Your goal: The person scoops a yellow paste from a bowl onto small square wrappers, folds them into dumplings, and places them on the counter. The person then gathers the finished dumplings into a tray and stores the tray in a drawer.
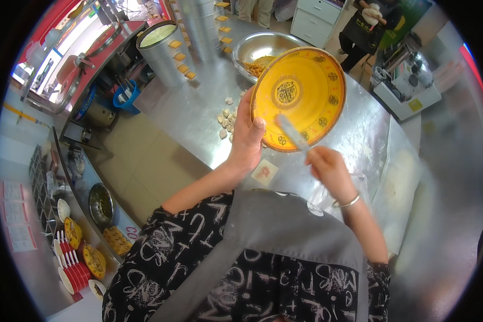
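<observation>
My left hand [247,135] grips the left rim of a yellow patterned bowl [306,92], tilted so its inside faces me. Small reddish smears show on its inner wall. In my right hand [331,169] is a flat, pale spatula or stick [292,131], blurred, with its tip over the bowl's lower inner side; whether it touches is hard to tell. On the steel table [185,120] below the bowl lies a square dough wrapper [265,172] with a pinkish smear of filling. Several small folded dumplings [226,118] sit left of the bowl, partly hidden by my left hand.
Behind the bowl stands a large steel basin [245,46] with orange-brown food. Metal steamers [165,60] rise at the back left. A clear plastic bag [326,199] lies near my right forearm. Another person [362,32] stands beyond the table, near a white machine [406,88].
</observation>
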A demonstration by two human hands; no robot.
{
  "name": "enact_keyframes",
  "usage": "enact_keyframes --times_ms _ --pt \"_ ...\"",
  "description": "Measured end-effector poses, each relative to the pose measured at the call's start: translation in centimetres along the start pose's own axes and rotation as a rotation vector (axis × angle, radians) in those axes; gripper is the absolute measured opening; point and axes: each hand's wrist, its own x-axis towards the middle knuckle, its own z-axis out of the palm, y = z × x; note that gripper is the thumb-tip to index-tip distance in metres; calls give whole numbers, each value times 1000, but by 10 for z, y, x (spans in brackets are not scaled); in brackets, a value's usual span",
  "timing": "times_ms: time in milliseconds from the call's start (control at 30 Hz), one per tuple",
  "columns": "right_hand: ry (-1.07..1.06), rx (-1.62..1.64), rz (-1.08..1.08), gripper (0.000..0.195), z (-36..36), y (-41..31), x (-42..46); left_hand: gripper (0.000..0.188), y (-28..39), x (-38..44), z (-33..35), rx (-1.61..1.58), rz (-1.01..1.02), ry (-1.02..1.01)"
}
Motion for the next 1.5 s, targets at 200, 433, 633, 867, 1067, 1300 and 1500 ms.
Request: enact_keyframes --times_ms 200,433,633,867,1067,1300,1500 --pt "-148 565 169 24 -3 -23 -6 91 0 -2 -2 -30 1 22" --pt "-129 266 264 22 12 -33 -21 94 -1 2 2 -27 12 -1" --pt "-51 466 176 23 -3 -32 -15 96 1 2 4 -29 11 -6" --pt "-196 483 206 24 21 -40 -15 96 2 6 8 62 50 -9" --pt "-54 500 205 23 3 -42 -13 95 10 5 8 49 46 -20" --pt "-256 633 167 23 16 -51 -11 94 6 -2 3 42 8 -66" --pt "-23 477 249 22 -8 -30 -18 93 7 -1 8 -23 6 -75"
